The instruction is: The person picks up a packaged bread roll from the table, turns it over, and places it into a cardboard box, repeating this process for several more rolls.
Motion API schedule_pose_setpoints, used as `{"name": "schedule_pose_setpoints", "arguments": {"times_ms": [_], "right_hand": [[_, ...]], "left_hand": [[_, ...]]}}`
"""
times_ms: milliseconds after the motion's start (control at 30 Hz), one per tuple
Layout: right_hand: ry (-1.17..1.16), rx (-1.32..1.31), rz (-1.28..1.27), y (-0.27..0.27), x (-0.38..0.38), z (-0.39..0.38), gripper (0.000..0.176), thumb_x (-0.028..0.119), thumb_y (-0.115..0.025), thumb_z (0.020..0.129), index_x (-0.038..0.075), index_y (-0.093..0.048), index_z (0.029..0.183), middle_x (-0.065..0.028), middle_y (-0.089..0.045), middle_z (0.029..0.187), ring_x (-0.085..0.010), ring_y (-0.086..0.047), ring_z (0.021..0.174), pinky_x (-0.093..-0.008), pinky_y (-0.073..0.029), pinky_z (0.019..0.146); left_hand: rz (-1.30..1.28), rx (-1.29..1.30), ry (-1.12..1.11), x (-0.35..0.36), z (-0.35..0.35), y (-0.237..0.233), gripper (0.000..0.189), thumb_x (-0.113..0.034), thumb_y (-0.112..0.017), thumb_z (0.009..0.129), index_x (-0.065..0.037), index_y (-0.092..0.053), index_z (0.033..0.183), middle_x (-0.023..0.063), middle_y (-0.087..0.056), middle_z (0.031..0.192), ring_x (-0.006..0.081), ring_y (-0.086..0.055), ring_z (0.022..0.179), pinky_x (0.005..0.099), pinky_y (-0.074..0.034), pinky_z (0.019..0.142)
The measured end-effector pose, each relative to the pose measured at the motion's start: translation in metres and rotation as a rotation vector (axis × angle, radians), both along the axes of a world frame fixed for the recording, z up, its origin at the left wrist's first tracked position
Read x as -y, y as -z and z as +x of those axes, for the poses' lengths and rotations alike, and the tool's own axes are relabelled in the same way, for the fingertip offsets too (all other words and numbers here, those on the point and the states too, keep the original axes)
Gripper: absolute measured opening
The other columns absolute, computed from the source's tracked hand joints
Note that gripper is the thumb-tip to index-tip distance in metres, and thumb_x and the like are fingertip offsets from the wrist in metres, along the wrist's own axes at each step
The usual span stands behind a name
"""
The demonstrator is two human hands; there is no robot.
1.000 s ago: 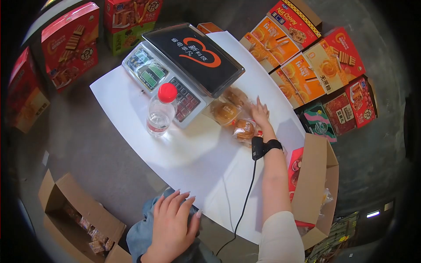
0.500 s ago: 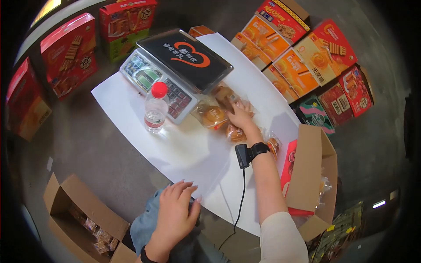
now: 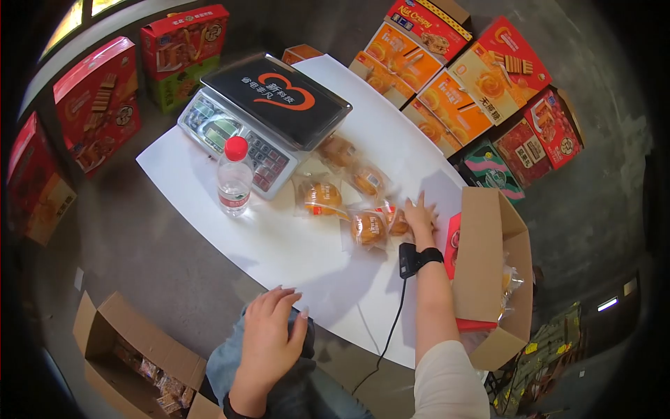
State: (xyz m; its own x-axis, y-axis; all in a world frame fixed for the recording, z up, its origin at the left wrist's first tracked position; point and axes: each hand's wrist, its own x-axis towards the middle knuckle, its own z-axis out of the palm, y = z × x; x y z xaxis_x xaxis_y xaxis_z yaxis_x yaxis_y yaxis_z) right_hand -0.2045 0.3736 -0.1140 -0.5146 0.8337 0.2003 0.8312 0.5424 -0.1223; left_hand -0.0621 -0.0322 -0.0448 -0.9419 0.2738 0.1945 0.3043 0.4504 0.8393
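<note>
On the white table (image 3: pixel 279 244), my right hand (image 3: pixel 421 218) has its fingers spread at the right end of a group of wrapped round buns. One wrapped bun (image 3: pixel 396 220) lies against its fingertips, with another bun (image 3: pixel 368 228) just left of it. Farther left is a wrapped bun (image 3: pixel 322 198), and two more packets (image 3: pixel 368 180) lie near the scale (image 3: pixel 269 164). Over my lap, near the table's front edge, my left hand (image 3: pixel 276 335) is empty with its fingers apart. A black device with a cable sits on my right wrist.
A water bottle (image 3: pixel 235 178) with a red cap stands before the scale. An open carton (image 3: pixel 481 258) is at the table's right edge. Another carton (image 3: pixel 143 307) with small packets is at lower left. Colourful snack boxes (image 3: pixel 457 105) stand beyond the table, more at upper left.
My right hand has moved right and toward me, off the packets beside the scale, and its fingers are spread. The buns it covered now show. My left hand has barely moved.
</note>
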Motion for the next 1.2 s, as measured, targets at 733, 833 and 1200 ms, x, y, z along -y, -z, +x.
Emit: {"name": "schedule_pose_setpoints", "arguments": {"times_ms": [733,833,1200], "right_hand": [[-0.782,-0.036,-0.179,-0.027,0.102,-0.12,0.064,0.039,-0.051,0.08,0.025,-0.027,0.137,-0.018,-0.022,0.141,-0.0389,-0.015,0.131,-0.0648,-0.011,0.098],[-0.759,0.171,-0.094,0.016,0.083,-0.16,0.065,0.042,-0.051,0.079,0.028,-0.025,0.137,-0.019,-0.02,0.142,-0.0379,-0.024,0.129,-0.0636,-0.014,0.099],[-0.789,0.096,-0.135,-0.006,0.091,-0.048,0.067,0.044,-0.055,0.079,0.02,-0.029,0.136,-0.0188,-0.056,0.107,-0.0365,-0.051,0.103,-0.0628,-0.023,0.095]], "left_hand": [[-0.027,0.019,0.104,0.0,-0.002,0.005,0.027,-0.013,-0.059,0.077,-0.003,-0.056,0.101,0.0126,-0.057,0.104,0.0303,-0.05,0.102,0.0397,-0.037,0.088],[-0.031,0.018,0.097,0.0,-0.003,0.004,0.026,-0.014,-0.059,0.077,-0.003,-0.056,0.101,0.0126,-0.057,0.104,0.0299,-0.05,0.102,0.0395,-0.037,0.088],[-0.008,-0.028,0.095,0.0,0.002,0.005,0.025,-0.013,-0.059,0.077,-0.004,-0.056,0.1,0.0122,-0.056,0.103,0.0295,-0.051,0.099,0.0387,-0.037,0.087]]}}
